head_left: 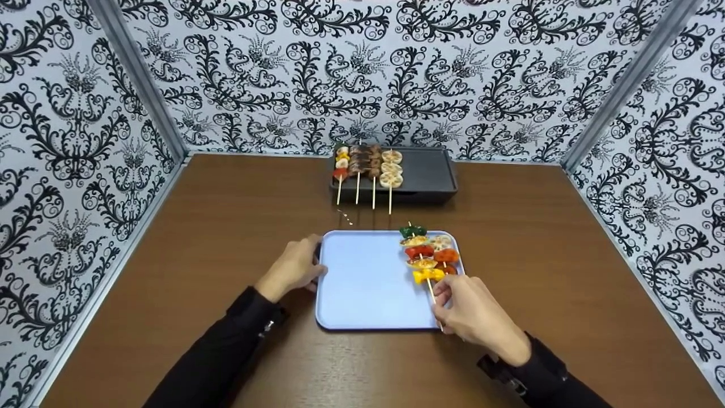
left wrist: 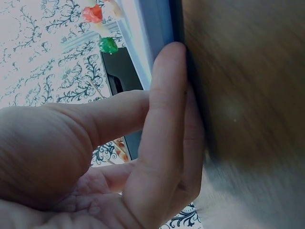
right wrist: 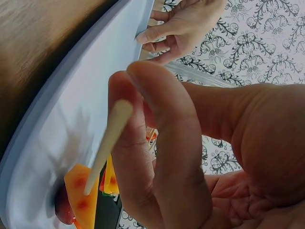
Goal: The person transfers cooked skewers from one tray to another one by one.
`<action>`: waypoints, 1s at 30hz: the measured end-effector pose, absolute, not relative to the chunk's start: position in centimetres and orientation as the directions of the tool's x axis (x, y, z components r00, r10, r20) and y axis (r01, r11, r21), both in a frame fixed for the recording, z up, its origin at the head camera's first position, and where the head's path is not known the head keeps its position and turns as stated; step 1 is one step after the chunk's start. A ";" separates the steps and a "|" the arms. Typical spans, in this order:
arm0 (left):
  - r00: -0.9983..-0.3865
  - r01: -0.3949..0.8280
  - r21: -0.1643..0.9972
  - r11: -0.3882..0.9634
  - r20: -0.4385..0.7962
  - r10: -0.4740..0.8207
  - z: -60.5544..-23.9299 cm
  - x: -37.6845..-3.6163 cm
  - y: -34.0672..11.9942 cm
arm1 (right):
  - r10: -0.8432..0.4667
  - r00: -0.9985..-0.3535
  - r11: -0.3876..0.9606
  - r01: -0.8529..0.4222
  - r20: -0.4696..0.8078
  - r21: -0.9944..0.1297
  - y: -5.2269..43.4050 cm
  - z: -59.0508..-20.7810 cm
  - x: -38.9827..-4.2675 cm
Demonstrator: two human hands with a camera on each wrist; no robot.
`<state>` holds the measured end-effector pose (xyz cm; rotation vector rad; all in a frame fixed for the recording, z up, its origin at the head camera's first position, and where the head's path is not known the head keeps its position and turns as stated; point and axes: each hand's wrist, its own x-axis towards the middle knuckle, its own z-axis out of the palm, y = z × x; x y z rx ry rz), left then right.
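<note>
A light blue rectangular tray (head_left: pixel 362 283) lies on the table. At its left edge my left hand (head_left: pixel 294 263) grips the rim, thumb on top and fingers against the side and underneath. My right hand (head_left: pixel 473 309) pinches the bare stick end of a vegetable skewer (head_left: pixel 419 252) threaded with green, red and yellow pieces. That skewer is over the tray's right part, and its wooden stick (right wrist: pixel 109 138) shows in the right wrist view. Beside it, along the right rim, a second skewer (head_left: pixel 446 256) with a lotus slice and orange piece lies partly hidden by the hand.
Behind the tray stands a black grill plate (head_left: pixel 427 170). Several skewers (head_left: pixel 368 161) of meat, lotus slices and vegetables lie on its left half, sticks pointing toward me. The brown table (head_left: pixel 226 198) is bordered by patterned walls (head_left: pixel 362 73) at the back and sides.
</note>
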<state>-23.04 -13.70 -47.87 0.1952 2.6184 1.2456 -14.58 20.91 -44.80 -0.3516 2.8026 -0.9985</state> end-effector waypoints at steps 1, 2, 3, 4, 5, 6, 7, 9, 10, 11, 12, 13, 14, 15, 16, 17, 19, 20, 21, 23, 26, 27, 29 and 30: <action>-0.963 0.021 0.778 0.628 -0.152 0.221 -47.9 -23.0 -13.7 | -0.267 -0.962 0.752 -0.168 -0.062 -0.637 20.9 -44.8 -14.5; -0.963 0.023 0.776 0.630 -0.151 0.221 -47.9 -23.0 -13.8 | -0.269 -0.961 0.751 -0.168 -0.064 -0.639 20.9 -44.8 -14.5; -0.964 0.024 0.775 0.631 -0.150 0.221 -47.9 -23.0 -13.8 | -0.272 -0.960 0.752 -0.170 -0.065 -0.637 20.9 -44.9 -14.4; -0.964 0.025 0.775 0.631 -0.149 0.221 -47.9 -22.9 -13.8 | -0.275 -0.959 0.753 -0.175 -0.063 -0.634 20.8 -44.9 -14.4; -0.964 0.026 0.775 0.631 -0.148 0.221 -47.9 -22.9 -13.8 | -0.278 -0.959 0.756 -0.179 -0.061 -0.630 20.8 -44.9 -14.4; -0.964 0.024 0.775 0.632 -0.149 0.219 -47.8 -22.9 -13.8 | -0.282 -0.958 0.758 -0.185 -0.057 -0.625 20.8 -44.9 -14.3; -0.965 0.025 0.773 0.634 -0.147 0.218 -47.9 -22.9 -13.8 | -0.285 -0.957 0.760 -0.193 -0.052 -0.620 20.9 -45.0 -14.3; -0.965 0.028 0.775 0.632 -0.144 0.219 -47.9 -23.0 -13.7 | -0.292 -0.956 0.765 -0.206 -0.043 -0.610 20.9 -45.1 -14.3; -0.965 0.029 0.776 0.630 -0.142 0.219 -47.9 -23.0 -13.7 | -0.294 -0.955 0.768 -0.212 -0.038 -0.604 20.9 -45.1 -14.3; -0.965 0.030 0.778 0.628 -0.140 0.220 -47.9 -23.0 -13.6 | -0.296 -0.954 0.767 -0.217 -0.034 -0.603 20.9 -45.2 -14.3; -0.966 0.032 0.779 0.626 -0.138 0.220 -48.0 -23.0 -13.6 | -0.301 -0.953 0.769 -0.223 -0.031 -0.599 20.9 -45.3 -14.2; -0.966 0.035 0.779 0.626 -0.134 0.221 -48.0 -23.0 -13.6 | -0.304 -0.952 0.771 -0.228 -0.030 -0.595 20.9 -45.3 -14.2; -0.966 0.036 0.780 0.625 -0.132 0.221 -48.0 -23.1 -13.6 | -0.308 -0.951 0.771 -0.231 -0.029 -0.593 20.9 -45.4 -14.3; -0.966 0.040 0.779 0.626 -0.129 0.222 -48.0 -23.1 -13.5 | -0.309 -0.951 0.775 -0.234 -0.028 -0.588 20.9 -45.4 -14.2; -0.967 0.040 0.777 0.628 -0.129 0.220 -48.0 -23.1 -13.5 | -0.310 -0.950 0.774 -0.232 -0.033 -0.590 20.9 -45.5 -14.2; -0.967 0.042 0.774 0.631 -0.126 0.220 -48.0 -23.0 -13.5 | -0.311 -0.950 0.774 -0.230 -0.039 -0.590 20.9 -45.5 -14.2; -0.968 0.046 0.769 0.638 -0.123 0.218 -47.9 -23.0 -13.5 | -0.307 -0.950 0.780 -0.219 -0.053 -0.586 20.8 -45.6 -14.3; -0.968 0.047 0.766 0.641 -0.123 0.218 -47.9 -23.0 -13.5 | -0.304 -0.951 0.780 -0.212 -0.060 -0.588 20.8 -45.6 -14.3; -0.968 0.047 0.764 0.643 -0.123 0.217 -47.9 -23.0 -13.5 | -0.301 -0.951 0.782 -0.205 -0.068 -0.588 20.7 -45.6 -14.3; -0.969 0.044 0.763 0.645 -0.125 0.213 -47.9 -23.0 -13.5 | -0.296 -0.952 0.788 -0.197 -0.080 -0.584 20.6 -45.6 -14.3; -0.969 0.037 0.768 0.639 -0.129 0.211 -47.9 -23.0 -13.5 | -0.290 -0.954 0.794 -0.192 -0.081 -0.577 20.4 -45.6 -14.4; -0.969 0.035 0.771 0.636 -0.130 0.211 -47.9 -23.0 -13.5 | -0.289 -0.955 0.799 -0.197 -0.075 -0.569 20.3 -45.7 -14.4; -0.969 0.034 0.773 0.633 -0.131 0.212 -47.9 -23.0 -13.6 | -0.286 -0.956 0.797 -0.198 -0.068 -0.571 20.2 -45.7 -14.4; -0.969 0.032 0.775 0.632 -0.132 0.211 -47.9 -23.0 -13.6 | -0.284 -0.956 0.793 -0.192 -0.072 -0.579 20.2 -45.7 -14.5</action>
